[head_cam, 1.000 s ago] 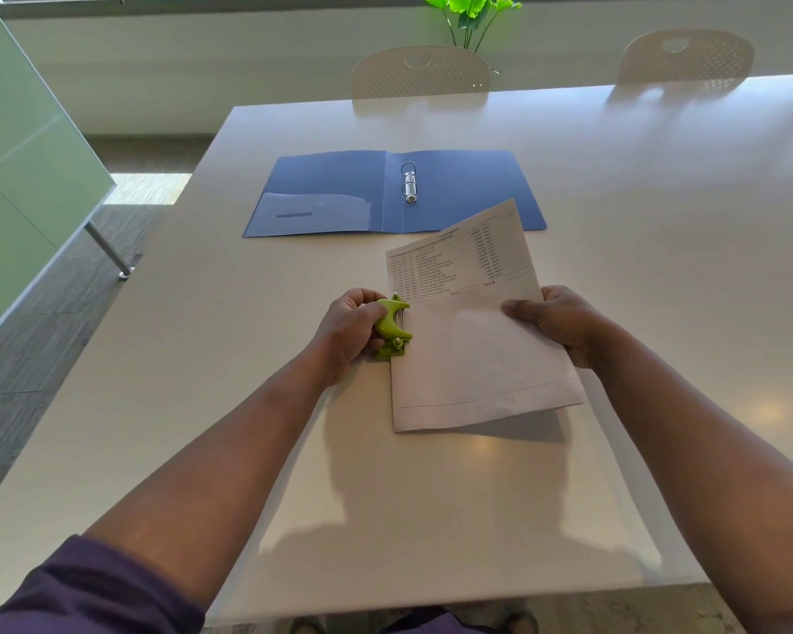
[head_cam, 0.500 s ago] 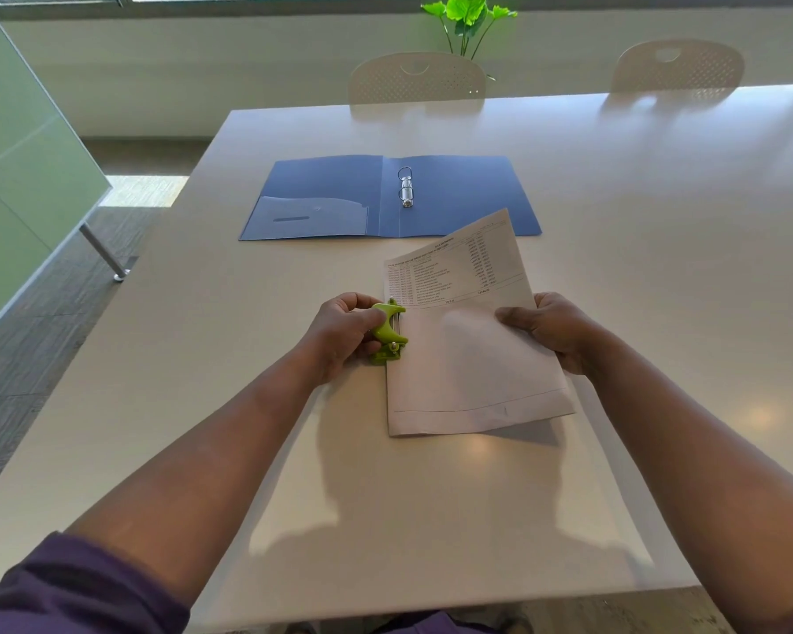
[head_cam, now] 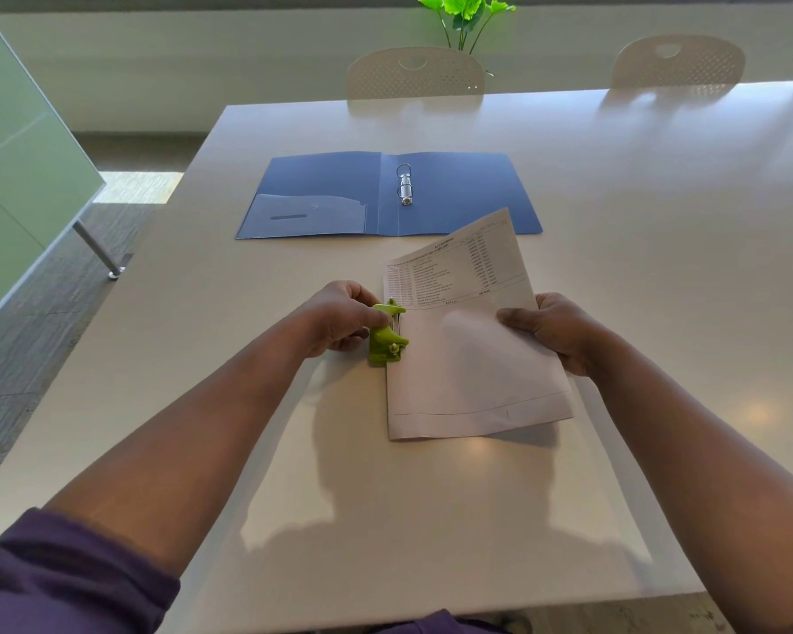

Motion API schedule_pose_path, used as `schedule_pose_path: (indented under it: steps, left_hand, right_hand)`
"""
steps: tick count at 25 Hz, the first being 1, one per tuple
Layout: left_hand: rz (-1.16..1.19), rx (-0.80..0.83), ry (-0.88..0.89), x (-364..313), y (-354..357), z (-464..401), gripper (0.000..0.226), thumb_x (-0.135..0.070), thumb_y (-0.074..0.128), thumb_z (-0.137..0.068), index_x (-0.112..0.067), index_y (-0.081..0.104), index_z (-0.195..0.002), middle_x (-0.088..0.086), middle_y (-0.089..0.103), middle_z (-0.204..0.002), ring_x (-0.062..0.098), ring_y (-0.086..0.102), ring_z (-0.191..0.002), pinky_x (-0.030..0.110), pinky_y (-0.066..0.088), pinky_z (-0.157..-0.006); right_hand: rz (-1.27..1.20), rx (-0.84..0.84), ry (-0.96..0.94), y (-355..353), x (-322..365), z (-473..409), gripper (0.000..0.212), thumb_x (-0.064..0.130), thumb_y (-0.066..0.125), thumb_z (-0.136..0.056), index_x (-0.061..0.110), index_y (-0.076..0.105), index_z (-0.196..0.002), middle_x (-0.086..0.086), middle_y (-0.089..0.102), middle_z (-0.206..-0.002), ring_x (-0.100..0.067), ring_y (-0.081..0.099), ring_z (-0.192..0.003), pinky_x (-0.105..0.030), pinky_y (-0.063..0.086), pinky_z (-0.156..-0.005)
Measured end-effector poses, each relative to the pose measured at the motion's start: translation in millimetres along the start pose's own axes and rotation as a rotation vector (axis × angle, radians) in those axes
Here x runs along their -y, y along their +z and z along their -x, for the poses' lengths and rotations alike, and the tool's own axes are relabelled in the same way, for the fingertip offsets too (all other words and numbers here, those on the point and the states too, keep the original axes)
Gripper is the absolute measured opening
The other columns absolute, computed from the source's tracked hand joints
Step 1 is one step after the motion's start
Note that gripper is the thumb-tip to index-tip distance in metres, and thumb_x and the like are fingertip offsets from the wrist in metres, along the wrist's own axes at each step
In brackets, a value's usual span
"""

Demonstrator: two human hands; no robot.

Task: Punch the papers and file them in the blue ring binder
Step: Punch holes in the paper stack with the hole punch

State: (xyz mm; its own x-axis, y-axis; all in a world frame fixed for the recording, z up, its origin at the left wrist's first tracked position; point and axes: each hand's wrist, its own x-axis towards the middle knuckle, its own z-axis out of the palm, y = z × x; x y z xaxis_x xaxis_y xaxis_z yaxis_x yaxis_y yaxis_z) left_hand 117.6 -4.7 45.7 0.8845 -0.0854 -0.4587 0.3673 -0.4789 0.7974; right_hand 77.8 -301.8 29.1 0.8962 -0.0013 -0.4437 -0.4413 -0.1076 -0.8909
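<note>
Open blue ring binder [head_cam: 458, 194], unfilled

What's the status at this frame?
Left hand grips green punch; right hand pinches papers. Blue ring binder open. Nothing in the way.

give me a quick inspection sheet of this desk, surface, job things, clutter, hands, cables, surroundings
surface: white table, glossy, shadows of the person on its near part
job's things: papers with their left edge in the green hole punch; blue ring binder lies open and flat farther back, metal rings at its spine, no sheets filed in it
clutter: nothing seen
hands: left hand grips the hole punch; right hand holds the papers' right edge, thumb on top
cables: nothing seen
surroundings: two pale chairs at the far side, green plant behind them, frosted glass partition at left
</note>
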Motion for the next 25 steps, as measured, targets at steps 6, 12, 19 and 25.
schedule_pose_path:
  steps: [6, 12, 19, 25]
  left_hand:
    - [-0.171, 0.092, -0.061, -11.6, -5.4, -7.8, 0.028, -0.018, 0.078, -0.089, -0.016, 0.059, -0.109, 0.01, 0.063, -0.1, 0.016, 0.058, -0.08, 0.026, 0.052, -0.058]
    - [-0.031, 0.133, -0.101, -5.7, -7.6, -8.2, 0.028, -0.015, 0.076, -0.09, -0.016, 0.057, -0.111, 0.014, 0.07, -0.105, 0.022, 0.068, -0.087, 0.034, 0.058, -0.065]
    - [-0.002, 0.141, -0.102, -7.0, -6.9, -4.0, 0.028, -0.015, 0.076, -0.09, -0.015, 0.057, -0.111, 0.013, 0.071, -0.1, 0.022, 0.068, -0.083, 0.033, 0.057, -0.062]
    - [-0.005, 0.146, -0.105, -8.0, -6.8, -2.1, 0.033, -0.015, 0.076, -0.09, -0.014, 0.056, -0.117, 0.014, 0.072, -0.104, 0.023, 0.07, -0.087, 0.035, 0.059, -0.065]
  right_hand:
    - [0.003, 0.004, 0.005, -1.7, -1.8, -3.0, 0.028, 0.02, 0.068, -0.096, 0.011, 0.066, -0.123, -0.01, 0.074, -0.111, -0.03, 0.074, -0.095, -0.043, 0.061, -0.079]
    - [0.012, 0.01, -0.009, -1.7, -0.9, -0.3, 0.023, 0.02, 0.067, -0.096, 0.014, 0.066, -0.118, -0.009, 0.074, -0.109, -0.028, 0.074, -0.09, -0.04, 0.062, -0.072]
    - [-0.007, 0.008, -0.027, -1.5, -1.4, 2.0, 0.022, 0.019, 0.067, -0.096, 0.012, 0.068, -0.116, -0.007, 0.076, -0.103, -0.022, 0.076, -0.079, -0.033, 0.062, -0.062]
    - [0.013, -0.008, -0.023, 0.2, -1.7, 0.9, 0.026, 0.022, 0.069, -0.094, 0.012, 0.067, -0.118, -0.01, 0.074, -0.111, -0.029, 0.073, -0.094, -0.042, 0.061, -0.079]
